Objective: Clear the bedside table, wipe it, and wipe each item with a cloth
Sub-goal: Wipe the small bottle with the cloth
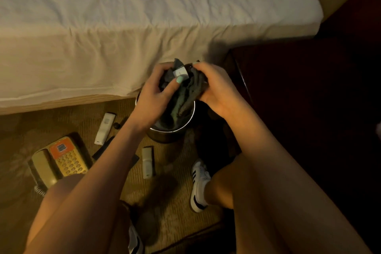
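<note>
Room: dim bedroom, bed (123, 16) across the top, carpet (171, 202) below.
Phone (59, 161): far left on the carpet, handset on its cradle; probably set down there to free the table (309, 88).
Remotes: first remote (104, 128) just right of the phone, second remote (147, 162) further right; both flat on the carpet, wiped or not, cannot tell.
Left hand (152, 97): curled round the item (180, 72) and a fold of cloth (181, 101), thumb pressing on top; likely steadies it for the wipe.
Bin (171, 132): round, metal, on the carpet right under the hands; perhaps there to catch dust.
Item: small, white, half wrapped, held above the bin; kind not clear.
Cloth: grey-green, bunched round the item, loose end hanging into the bin.
Right hand (216, 90): fingers clamped on the other part of the cloth; looks like the rubbing side.
Table: dark, beside the bed at right; top lost in shadow.
Hidden: inside of the bin covered by cloth; dark flat thing (103, 147) by the left forearm hard to name.
</note>
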Demonstrator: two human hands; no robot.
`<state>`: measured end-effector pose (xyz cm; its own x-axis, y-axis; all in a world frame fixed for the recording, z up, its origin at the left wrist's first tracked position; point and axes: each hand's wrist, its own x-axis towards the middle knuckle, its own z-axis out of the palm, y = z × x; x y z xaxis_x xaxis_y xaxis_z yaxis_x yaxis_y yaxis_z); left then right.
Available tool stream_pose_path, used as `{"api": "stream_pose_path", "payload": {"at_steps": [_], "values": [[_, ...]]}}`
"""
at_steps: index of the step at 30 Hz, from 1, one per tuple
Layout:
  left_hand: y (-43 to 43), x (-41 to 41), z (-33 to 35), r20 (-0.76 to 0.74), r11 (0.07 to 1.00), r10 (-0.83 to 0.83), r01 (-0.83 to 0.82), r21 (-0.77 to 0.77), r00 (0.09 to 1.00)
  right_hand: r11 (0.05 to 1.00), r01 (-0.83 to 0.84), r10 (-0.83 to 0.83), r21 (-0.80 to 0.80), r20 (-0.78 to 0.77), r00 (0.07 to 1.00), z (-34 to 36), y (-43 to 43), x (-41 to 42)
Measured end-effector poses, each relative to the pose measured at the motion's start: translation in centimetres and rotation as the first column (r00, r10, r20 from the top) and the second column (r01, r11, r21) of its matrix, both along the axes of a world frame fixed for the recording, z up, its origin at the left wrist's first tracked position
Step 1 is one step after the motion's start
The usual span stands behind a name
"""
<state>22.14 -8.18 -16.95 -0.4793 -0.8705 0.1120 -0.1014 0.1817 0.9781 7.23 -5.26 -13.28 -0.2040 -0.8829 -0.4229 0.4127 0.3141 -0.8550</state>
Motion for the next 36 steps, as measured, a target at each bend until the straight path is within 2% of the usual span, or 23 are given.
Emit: {"api": "stream_pose_path", "payload": {"at_steps": [3,6,11,16,21,24,28,31,36], "values": [[1.2,-1.5,0.2,-0.045,0.994,-0.065,0.068,0.082,0.997,0.993,0.114,-0.116,-0.027,-0.078,0.990,0.0,2.3,-0.9],[3.0,-3.2,0.6,-0.123,0.966,-0.086,0.113,0.234,0.989,0.983,0.183,-0.183,-0.009,-0.119,0.976,1.1,4.8,-2.2],[6.4,-6.9,2.5,-0.245,0.874,-0.142,0.237,0.423,0.959,0.982,0.183,-0.172,0.042,-0.196,0.965,5.0,9.6,-6.5],[11.3,-10.7,4.8,-0.235,0.862,-0.197,0.283,0.421,0.952,0.979,0.183,-0.146,0.089,-0.323,0.935,8.4,15.4,-11.1],[14.7,-13.9,8.6,-0.228,0.849,-0.314,0.380,0.367,0.922,0.946,0.317,-0.259,0.061,-0.442,0.859,11.5,22.2,-15.9],[16.4,-15.5,10.7,-0.239,0.816,-0.378,0.443,0.370,0.895,0.922,0.386,-0.309,0.023,-0.558,0.770,13.0,26.6,-18.5],[18.7,-17.3,12.4,-0.202,0.807,-0.438,0.482,0.341,0.876,0.923,0.384,-0.226,0.037,-0.755,0.616,13.9,32.5,-21.6],[20.6,-18.5,12.5,-0.188,0.801,-0.464,0.501,0.328,0.866,0.895,0.439,-0.161,0.071,-0.869,0.467,13.5,37.0,-23.7],[22.5,-20.2,10.8,-0.125,0.737,-0.542,0.542,0.404,0.831,0.860,0.496,-0.095,0.122,-0.916,0.390,10.8,41.5,-26.0]]}}
